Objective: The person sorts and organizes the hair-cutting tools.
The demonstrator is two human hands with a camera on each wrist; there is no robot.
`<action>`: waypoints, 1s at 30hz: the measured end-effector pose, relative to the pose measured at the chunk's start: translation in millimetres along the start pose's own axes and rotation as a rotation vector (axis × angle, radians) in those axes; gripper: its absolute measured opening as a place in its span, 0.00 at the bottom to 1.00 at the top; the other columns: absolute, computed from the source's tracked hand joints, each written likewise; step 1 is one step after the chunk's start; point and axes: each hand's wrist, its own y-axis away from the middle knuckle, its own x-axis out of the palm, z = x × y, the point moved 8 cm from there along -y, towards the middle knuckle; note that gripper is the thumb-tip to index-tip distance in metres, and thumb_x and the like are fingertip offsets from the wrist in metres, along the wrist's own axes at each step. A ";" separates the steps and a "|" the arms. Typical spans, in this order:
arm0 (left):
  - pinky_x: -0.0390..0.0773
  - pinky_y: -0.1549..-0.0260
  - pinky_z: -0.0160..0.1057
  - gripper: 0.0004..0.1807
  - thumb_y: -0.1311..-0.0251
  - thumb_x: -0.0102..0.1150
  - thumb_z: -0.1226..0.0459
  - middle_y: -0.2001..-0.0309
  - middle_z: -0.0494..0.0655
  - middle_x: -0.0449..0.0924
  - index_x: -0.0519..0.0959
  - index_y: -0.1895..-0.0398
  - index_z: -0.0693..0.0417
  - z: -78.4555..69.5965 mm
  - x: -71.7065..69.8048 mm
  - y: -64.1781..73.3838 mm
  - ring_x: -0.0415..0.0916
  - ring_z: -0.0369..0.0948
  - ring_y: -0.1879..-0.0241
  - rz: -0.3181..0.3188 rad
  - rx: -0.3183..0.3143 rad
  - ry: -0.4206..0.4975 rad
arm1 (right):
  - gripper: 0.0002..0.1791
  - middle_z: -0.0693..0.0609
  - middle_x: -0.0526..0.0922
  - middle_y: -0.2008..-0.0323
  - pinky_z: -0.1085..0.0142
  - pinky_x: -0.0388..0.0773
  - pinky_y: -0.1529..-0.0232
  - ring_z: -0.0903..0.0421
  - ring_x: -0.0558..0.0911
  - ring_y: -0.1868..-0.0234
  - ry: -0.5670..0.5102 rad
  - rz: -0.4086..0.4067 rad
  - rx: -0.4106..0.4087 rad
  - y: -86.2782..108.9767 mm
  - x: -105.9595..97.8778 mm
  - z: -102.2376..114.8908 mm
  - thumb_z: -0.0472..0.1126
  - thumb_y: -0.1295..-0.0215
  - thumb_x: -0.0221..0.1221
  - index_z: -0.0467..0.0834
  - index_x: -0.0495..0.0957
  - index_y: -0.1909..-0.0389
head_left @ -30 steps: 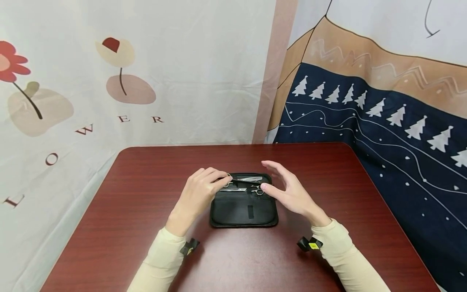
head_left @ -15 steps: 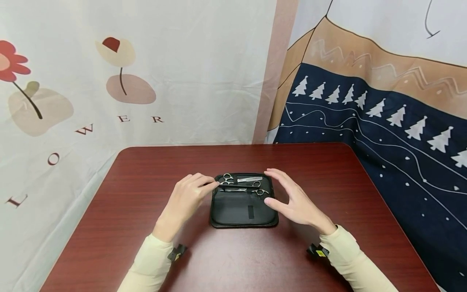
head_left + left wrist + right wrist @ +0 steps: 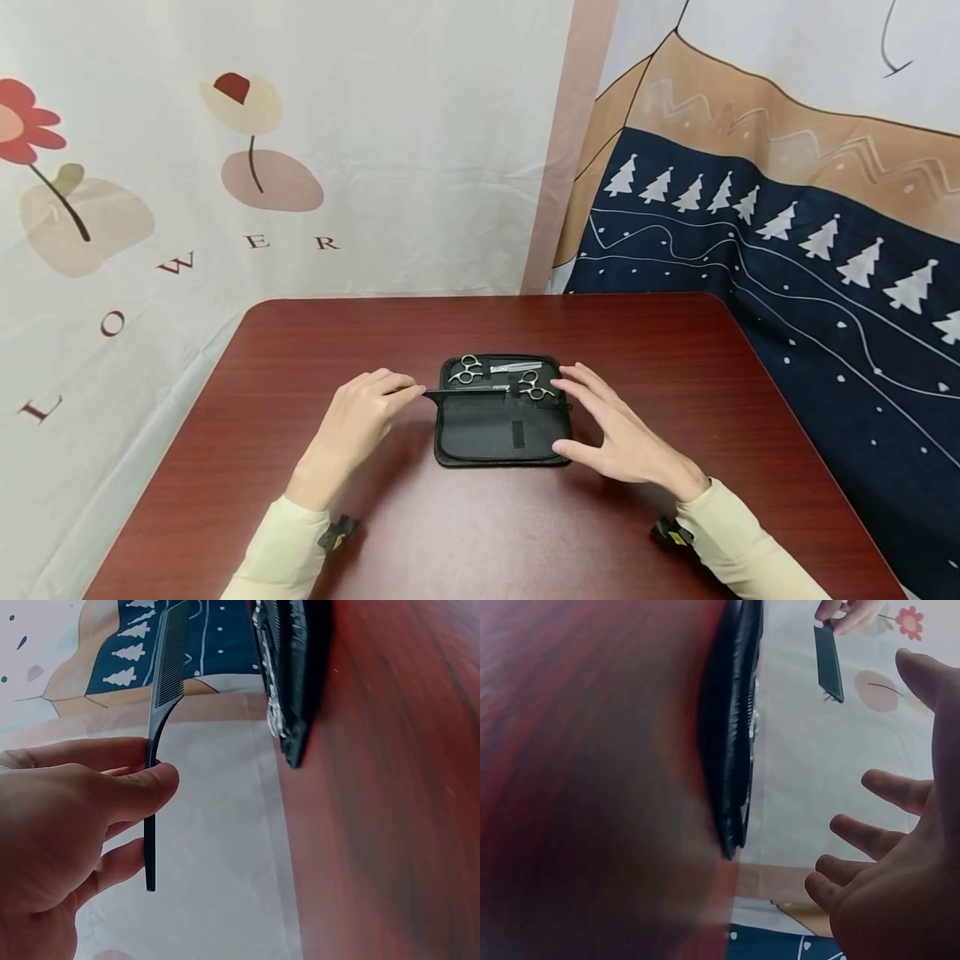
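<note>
My left hand (image 3: 356,433) pinches a black comb (image 3: 171,664) by its narrow handle, between thumb and fingers. The toothed part points away to the right, over the left side of a black zip case (image 3: 480,442) lying open on the table. In the case's far half lie scissors with ring handles (image 3: 467,371) at the left, and more ring handles (image 3: 534,387) at the right. My right hand (image 3: 618,433) holds nothing; its fingers are spread beside the case's right edge, thumb near the front corner.
The case rests on a reddish-brown table (image 3: 525,533) with rounded far corners. Behind it hangs a pale cloth with flower prints (image 3: 420,167). At the right is a cloth with a navy tree pattern (image 3: 712,242). Both wrists carry small black cameras (image 3: 337,533).
My left hand has drawn the comb leftward and toward me, uncovering the scissors in the case. My right hand has moved back to the right and nearer, fingers still spread.
</note>
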 end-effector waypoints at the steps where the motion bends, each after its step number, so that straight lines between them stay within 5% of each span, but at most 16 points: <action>1: 0.88 0.64 0.44 0.34 0.63 0.74 0.92 0.58 0.44 0.93 0.94 0.53 0.53 0.9 -0.6 1.9 0.88 0.43 0.59 0.005 -0.004 -0.001 | 0.47 0.50 0.62 0.10 0.26 0.63 0.17 0.37 0.54 0.07 0.010 0.003 -0.005 1.2 0.8 -1.3 0.58 0.29 0.76 0.57 0.68 0.14; 8: 0.91 0.66 0.44 0.27 0.58 0.82 0.85 0.60 0.43 0.94 0.95 0.56 0.51 8.1 -0.3 13.5 0.90 0.42 0.62 0.042 -0.039 0.025 | 0.47 0.43 0.65 0.12 0.26 0.65 0.18 0.33 0.58 0.09 0.109 0.038 -0.044 8.1 7.8 -7.6 0.59 0.30 0.77 0.49 0.71 0.16; 19: 0.92 0.63 0.44 0.21 0.49 0.82 0.80 0.59 0.41 0.94 0.96 0.57 0.48 16.6 5.7 29.0 0.91 0.40 0.59 0.133 -0.098 0.023 | 0.43 0.41 0.69 0.14 0.28 0.66 0.17 0.31 0.62 0.11 0.181 0.073 -0.064 14.6 14.0 -13.5 0.56 0.31 0.78 0.47 0.76 0.19; 30: 0.92 0.61 0.44 0.19 0.49 0.85 0.75 0.59 0.40 0.94 0.96 0.57 0.47 16.8 9.8 35.3 0.91 0.39 0.59 0.176 -0.108 0.039 | 0.31 0.41 0.78 0.21 0.31 0.71 0.19 0.30 0.70 0.15 0.267 0.077 -0.097 13.5 20.0 -16.8 0.49 0.28 0.76 0.43 0.83 0.28</action>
